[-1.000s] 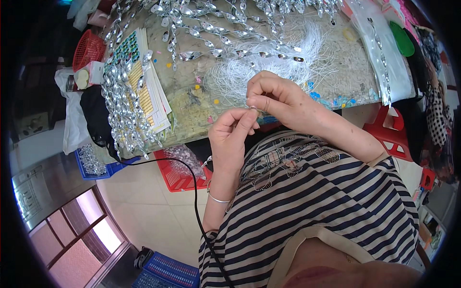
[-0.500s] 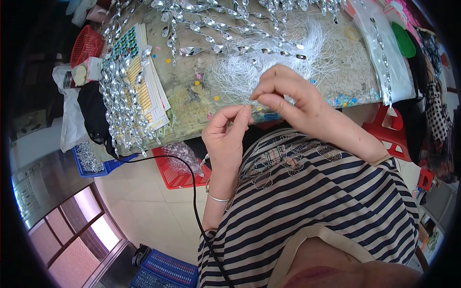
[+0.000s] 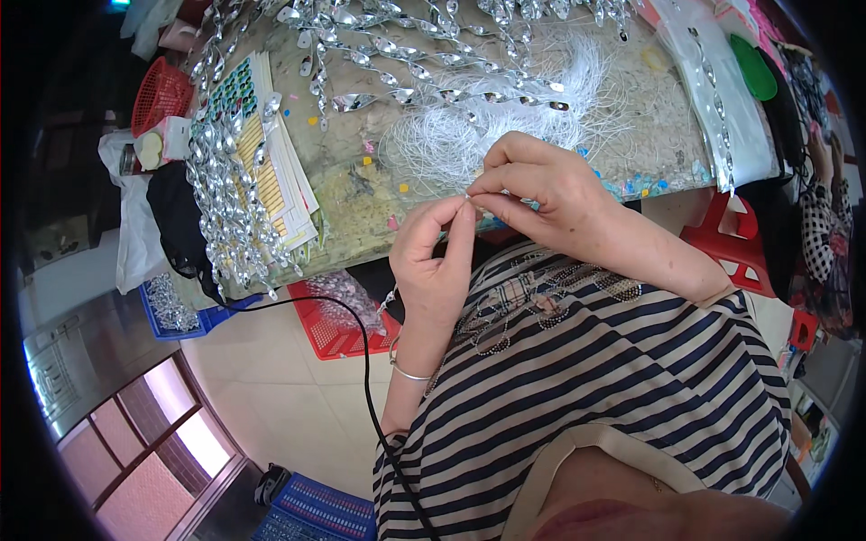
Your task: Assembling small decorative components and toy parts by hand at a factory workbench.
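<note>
Here the fingers (image 3: 469, 206) of both hands meet in a pinch just over the near edge of the surface (image 3: 361, 203). The left hand (image 3: 433, 257) rises from six o'clock with thumb and forefinger narrowed on something tiny; the right hand (image 3: 532, 185) comes in from four o'clock, its fingertips closed tight against the same spot. What they grip is too small to make out, but it looks like the end of a white thread (image 3: 469, 195) with perhaps a bead on it.

By my judgement the thread is near weightless, limp and slippery, apt to slide from a loose hold and to tangle, so it wants a fingertip pinch close to its end.

At twelve o'clock of the hands lies a bundle of white threads (image 3: 469, 135), loose and fanned out. Beyond it, silver bead strings (image 3: 424, 81) cross the surface; more hang in a bunch (image 3: 225, 198) over the edge at nine o'clock.

Beside that bunch lie flat white cards (image 3: 271, 171) of coloured gems in rows. At ten o'clock stands a red basket (image 3: 158, 95) by a small white box (image 3: 176, 137). At two o'clock a long clear bag (image 3: 722, 108) lies beside a green lid (image 3: 753, 68). Below, at eight o'clock, a blue tray (image 3: 176, 311) and a red tray (image 3: 338, 325) sit on the floor.
</note>
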`<state>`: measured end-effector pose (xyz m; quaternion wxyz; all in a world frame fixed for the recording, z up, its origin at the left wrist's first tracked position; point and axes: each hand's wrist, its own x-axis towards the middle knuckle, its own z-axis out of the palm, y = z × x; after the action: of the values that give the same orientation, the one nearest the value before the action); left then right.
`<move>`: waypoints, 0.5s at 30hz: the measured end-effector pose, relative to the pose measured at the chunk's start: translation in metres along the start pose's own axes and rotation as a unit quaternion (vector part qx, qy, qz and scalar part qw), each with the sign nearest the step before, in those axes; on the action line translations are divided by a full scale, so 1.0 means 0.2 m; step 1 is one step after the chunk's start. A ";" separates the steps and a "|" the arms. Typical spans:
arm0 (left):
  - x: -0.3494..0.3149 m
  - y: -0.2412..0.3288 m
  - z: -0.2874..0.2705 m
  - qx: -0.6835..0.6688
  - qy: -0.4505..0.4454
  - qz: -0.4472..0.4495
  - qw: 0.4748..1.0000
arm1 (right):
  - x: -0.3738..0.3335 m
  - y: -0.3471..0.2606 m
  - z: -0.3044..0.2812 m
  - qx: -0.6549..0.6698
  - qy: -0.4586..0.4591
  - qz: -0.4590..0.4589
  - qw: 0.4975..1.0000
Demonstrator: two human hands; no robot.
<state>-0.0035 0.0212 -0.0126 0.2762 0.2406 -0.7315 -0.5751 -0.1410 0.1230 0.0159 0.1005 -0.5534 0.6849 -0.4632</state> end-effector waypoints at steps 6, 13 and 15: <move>0.03 0.02 0.01 0.131 0.009 0.130 0.983 | 0.01 0.01 0.02 -0.054 0.011 -0.021 0.998; 0.00 0.04 0.02 -0.207 0.020 -0.194 0.959 | 0.01 0.01 0.05 -0.030 0.019 -0.004 0.999; 0.00 0.03 0.02 -0.265 0.013 -0.219 0.939 | 0.01 0.00 0.05 0.094 -0.003 0.092 0.991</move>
<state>-0.0056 0.0255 -0.0070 0.2067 0.3200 -0.4781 -0.7914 -0.1358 0.1165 0.0117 0.1969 -0.4772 0.6861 -0.5126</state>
